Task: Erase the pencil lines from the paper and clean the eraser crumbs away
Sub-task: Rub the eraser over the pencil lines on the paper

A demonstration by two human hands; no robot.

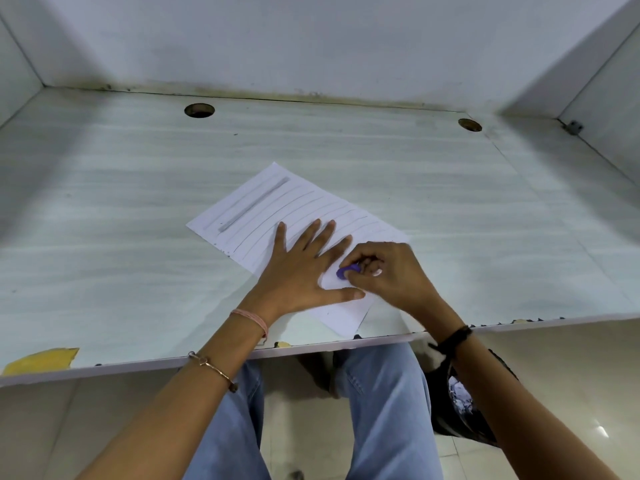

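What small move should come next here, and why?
Probably slide the purple eraser, pinched in the right hand, up to the nearest remaining grey pencil lines and rub. The near end of the white paper sheet looks blank, lines remain farther up, and the left hand presses the sheet flat.

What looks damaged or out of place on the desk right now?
The pale laminate desk is chipped along its front edge, with a yellow bare patch at the left. The white lined sheet of paper lies askew to that edge, held flat by the left hand; the right hand grips the purple eraser.
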